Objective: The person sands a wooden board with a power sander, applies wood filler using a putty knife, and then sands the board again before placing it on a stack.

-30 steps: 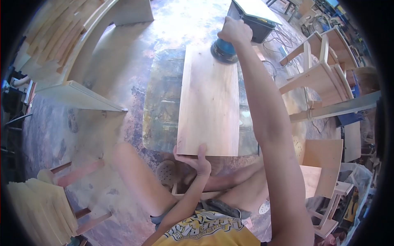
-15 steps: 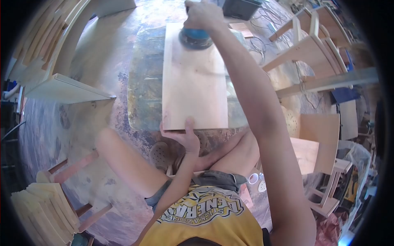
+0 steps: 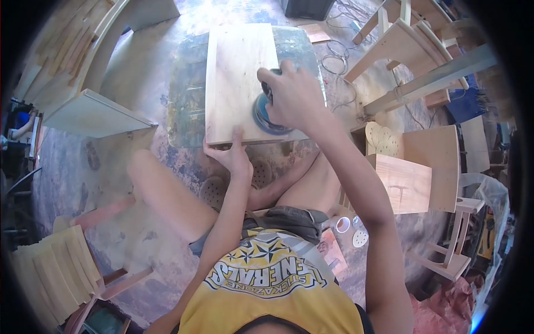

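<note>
A pale wooden board (image 3: pixel 239 78) lies lengthwise in front of me on a worn greenish mat or panel (image 3: pixel 186 83). My right hand (image 3: pixel 297 97) is wrapped over the top of a teal orbital sander (image 3: pixel 262 116), which rests on the board's near right part. Part of the sander is hidden under the hand. My left hand (image 3: pixel 236 158) grips the board's near edge, with the thumb on top and the fingers beneath.
Unfinished wooden furniture (image 3: pixel 389 44) stands at the right, near a wooden box (image 3: pixel 403 181) with perforated sanding discs (image 3: pixel 381 138) beside it. Cords (image 3: pixel 336 58) trail across the floor. A white panel (image 3: pixel 100 119) and stacked wood slats (image 3: pixel 55 273) are at the left.
My right hand has drawn the sander from the board's far end to its near right part. My left hand still grips the near edge. The view has shifted a little.
</note>
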### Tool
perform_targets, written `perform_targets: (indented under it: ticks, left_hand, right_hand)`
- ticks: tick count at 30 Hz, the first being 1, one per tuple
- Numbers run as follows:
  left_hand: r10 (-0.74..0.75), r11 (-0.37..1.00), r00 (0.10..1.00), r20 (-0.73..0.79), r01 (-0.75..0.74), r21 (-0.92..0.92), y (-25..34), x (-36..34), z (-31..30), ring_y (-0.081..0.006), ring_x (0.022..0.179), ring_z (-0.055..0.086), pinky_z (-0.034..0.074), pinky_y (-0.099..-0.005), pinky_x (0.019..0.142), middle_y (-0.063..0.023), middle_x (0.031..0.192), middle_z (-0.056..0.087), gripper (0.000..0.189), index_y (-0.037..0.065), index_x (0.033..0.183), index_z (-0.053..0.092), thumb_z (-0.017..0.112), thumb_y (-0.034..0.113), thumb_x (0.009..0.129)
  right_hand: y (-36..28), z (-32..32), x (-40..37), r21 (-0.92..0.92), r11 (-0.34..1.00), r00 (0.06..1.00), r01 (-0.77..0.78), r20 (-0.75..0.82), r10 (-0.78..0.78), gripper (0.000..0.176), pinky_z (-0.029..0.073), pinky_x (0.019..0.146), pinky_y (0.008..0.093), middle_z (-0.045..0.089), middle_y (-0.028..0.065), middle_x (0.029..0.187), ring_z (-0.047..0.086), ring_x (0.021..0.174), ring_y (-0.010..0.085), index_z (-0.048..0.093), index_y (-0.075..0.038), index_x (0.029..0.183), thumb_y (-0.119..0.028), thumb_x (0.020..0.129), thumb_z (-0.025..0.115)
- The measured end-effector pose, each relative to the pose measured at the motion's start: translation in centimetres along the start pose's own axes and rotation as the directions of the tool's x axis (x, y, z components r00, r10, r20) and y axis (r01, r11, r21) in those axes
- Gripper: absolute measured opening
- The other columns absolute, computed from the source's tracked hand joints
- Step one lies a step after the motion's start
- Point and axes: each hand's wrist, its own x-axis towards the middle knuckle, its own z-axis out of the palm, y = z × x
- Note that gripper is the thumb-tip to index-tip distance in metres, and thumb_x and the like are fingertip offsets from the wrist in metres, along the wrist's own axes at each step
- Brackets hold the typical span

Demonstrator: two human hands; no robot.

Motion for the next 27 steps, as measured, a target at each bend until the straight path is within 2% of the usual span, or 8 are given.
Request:
perform_targets:
  ticks: [2,4,6,8,12,19,24,27]
  left_hand:
    - [0.06,0.997,0.998,-0.026,-0.059,0.04,-0.2,-0.3,0.0,-0.0288,0.134,0.044,0.051,-0.0546,0.099,-0.0116,0.151,0.03,0.082,0.018,0.144,0.021,0.078,0.006,0.087]
    - [0.005,0.998,0.999,-0.032,-0.007,-0.056,0.0,-2.0,-0.8,-0.0302,0.133,0.044,0.055,-0.054,0.098,-0.0124,0.15,0.03,0.079,0.016,0.142,0.02,0.076,0.003,0.088]
    - [0.006,0.999,0.999,-0.032,-0.007,-0.037,0.9,-3.6,-1.3,-0.0305,0.133,0.045,0.057,-0.0535,0.098,-0.0134,0.146,0.032,0.076,0.013,0.14,0.02,0.074,0.001,0.088]
    - [-0.159,0.986,0.982,-0.104,0.154,-0.057,1.4,-4.5,-1.8,-0.031,0.129,0.048,0.057,-0.0544,0.097,-0.0144,0.143,0.033,0.075,0.013,0.14,0.019,0.073,-0.001,0.089]
    - [-0.261,0.941,0.961,-0.087,0.234,-0.243,1.0,-4.2,-3.1,-0.0303,0.124,0.048,0.057,-0.0485,0.097,-0.0168,0.138,0.036,0.074,0.012,0.138,0.023,0.072,-0.007,0.086]
    - [-0.318,0.933,0.939,-0.129,0.285,-0.219,3.2,-5.4,-9.5,-0.0252,0.114,0.059,0.055,-0.0397,0.095,-0.0133,0.13,0.052,0.067,0.008,0.141,0.033,0.07,-0.006,0.087]
    - [-0.408,0.832,0.912,-0.045,0.351,-0.43,2.8,-5.3,-10.2,-0.0179,0.104,0.065,0.054,-0.0368,0.095,-0.0067,0.126,0.061,0.044,0.007,0.133,0.052,0.067,-0.001,0.092]
    - [-0.352,0.858,0.936,-0.027,0.311,-0.409,2.7,-5.3,-9.9,-0.018,0.112,0.062,0.053,-0.0356,0.096,-0.0071,0.129,0.06,0.051,0.006,0.138,0.05,0.068,-0.002,0.091]
  right_hand:
    - [-1.0,-0.2,-2.2,0.008,1.0,1.0,0.014,-0.023,-0.014,0.043,0.057,0.073,0.048,0.061,0.0219,0.109,0.065,0.096,0.0425,0.065,-0.016,0.117,-0.014,0.075,0.07]
    - [-1.8,-0.8,-3.4,0.01,0.999,0.998,0.036,-0.052,-0.035,0.042,0.057,0.072,0.0484,0.06,0.0214,0.108,0.064,0.096,0.0415,0.065,-0.016,0.117,-0.014,0.075,0.07]
    - [-3.1,-0.9,-4.0,0.057,0.996,0.997,0.065,0.028,-0.066,0.04,0.057,0.073,0.0485,0.059,0.0203,0.107,0.064,0.094,0.0406,0.064,-0.015,0.115,-0.015,0.075,0.07]
    - [-3.6,-0.1,-3.7,0.055,0.997,0.998,0.062,0.022,-0.064,0.04,0.057,0.073,0.048,0.058,0.0195,0.106,0.064,0.095,0.0401,0.063,-0.014,0.114,-0.015,0.075,0.071]
    - [-3.3,0.3,-1.8,0.026,0.999,0.998,0.04,-0.042,-0.039,0.047,0.057,0.069,0.0478,0.059,0.0221,0.108,0.064,0.093,0.0425,0.06,-0.015,0.119,-0.013,0.073,0.07]
    - [-3.5,-0.1,-1.1,0.014,0.999,0.998,0.052,0.025,-0.053,0.047,0.057,0.073,0.0502,0.06,0.022,0.109,0.064,0.093,0.0449,0.06,-0.016,0.118,-0.017,0.073,0.074]
    - [-5.2,1.8,5.7,0.034,0.999,1.0,0.028,-0.002,-0.028,0.043,0.056,0.079,0.0533,0.06,0.0222,0.109,0.063,0.096,0.0467,0.061,-0.017,0.116,-0.019,0.075,0.071]
    - [-4.3,2.3,12.0,-0.032,0.997,0.997,-0.07,0.011,0.071,0.045,0.055,0.082,0.0532,0.062,0.0225,0.109,0.064,0.101,0.0473,0.062,-0.018,0.117,-0.022,0.074,0.07]
